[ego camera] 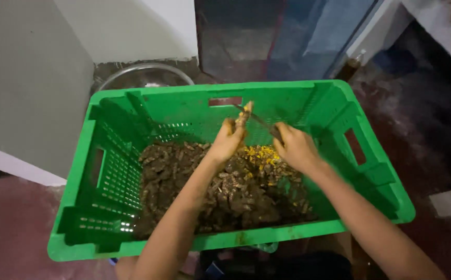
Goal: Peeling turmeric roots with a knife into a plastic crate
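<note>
Over a green plastic crate [132, 98], my left hand [228, 141] holds a muddy finger-shaped root [244, 115] upright. My right hand [295, 148] grips a knife [259, 120] whose blade reaches left to touch that root. Below the hands, the crate holds a heap of brown, soil-covered roots [225, 192]. A small patch of bright yellow cut pieces [259, 155] lies on the heap between the hands.
A metal bowl [145, 77] stands behind the crate's far left corner. A grey-white wall panel [28, 83] runs along the left. Dark reddish floor [433, 129] lies to the right, with a brown bottle [351, 66] near the far right corner.
</note>
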